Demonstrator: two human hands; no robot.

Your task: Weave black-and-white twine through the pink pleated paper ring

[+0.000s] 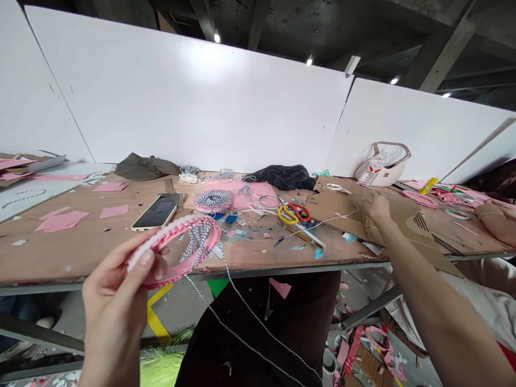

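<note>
My left hand (121,279) is closed around a pink ring (171,231) with a ruffled edge, thumb pressed on its near side. Black-and-white cord (195,244) wraps the ring's right part, and two loose strands hang over my lap. On the right, my right hand (378,207) grips the raised edge of a brown cardboard piece (403,231); its fingertips are partly hidden. A striped cord (314,223) lies across the table toward this hand. Beyond the ring sits a round disc wound with the same cord (213,200).
A phone (157,212), yellow-handled scissors (287,215), red-handled scissors (300,212) and pink paper pieces (114,210) lie on the table. Farther back are a dark cap (147,166), black cloth (282,176), a bottle (373,167) and a bag (393,169). Another person's arm (497,217) rests at far right.
</note>
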